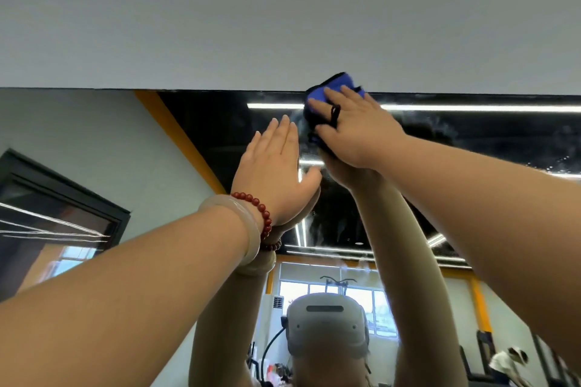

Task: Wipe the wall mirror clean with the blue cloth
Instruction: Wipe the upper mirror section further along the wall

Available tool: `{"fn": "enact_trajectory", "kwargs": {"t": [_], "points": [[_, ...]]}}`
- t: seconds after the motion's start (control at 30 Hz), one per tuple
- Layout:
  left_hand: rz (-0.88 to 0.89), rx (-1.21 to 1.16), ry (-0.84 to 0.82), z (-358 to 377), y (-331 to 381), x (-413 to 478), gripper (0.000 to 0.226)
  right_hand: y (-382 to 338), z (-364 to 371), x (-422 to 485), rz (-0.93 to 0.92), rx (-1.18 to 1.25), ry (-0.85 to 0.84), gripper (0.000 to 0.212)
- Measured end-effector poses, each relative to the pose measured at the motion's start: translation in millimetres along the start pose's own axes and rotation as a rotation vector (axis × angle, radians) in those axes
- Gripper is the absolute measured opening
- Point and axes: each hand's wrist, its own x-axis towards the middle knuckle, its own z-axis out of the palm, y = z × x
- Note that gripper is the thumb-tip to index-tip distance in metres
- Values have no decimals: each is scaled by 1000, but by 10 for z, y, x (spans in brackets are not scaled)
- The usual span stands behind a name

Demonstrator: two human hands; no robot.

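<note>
The wall mirror (103, 141) fills the lower part of the view, its top edge running across under a plain grey wall. A folded blue cloth (323, 89) with a black edge lies against the glass right at that top edge. My right hand (352, 126) presses flat on the cloth, fingers spread over it, a black loop of the cloth lying across a finger. My left hand (273, 173) rests flat on the glass just below and left of the cloth, fingers together, holding nothing. It wears a red bead bracelet and a pale bangle.
The grey wall (283, 16) above the mirror is bare. Hazy smears show on the glass (314, 226) below my hands. The mirror reflects my arms, a head-worn camera, ceiling light strips, windows and a person at the lower right.
</note>
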Motion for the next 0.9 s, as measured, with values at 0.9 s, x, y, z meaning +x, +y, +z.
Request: {"fn": "enact_trajectory", "kwargs": {"t": [0.9], "points": [[82, -96, 25, -171, 37, -164, 68, 1, 66, -478, 179, -5, -33, 59]]}}
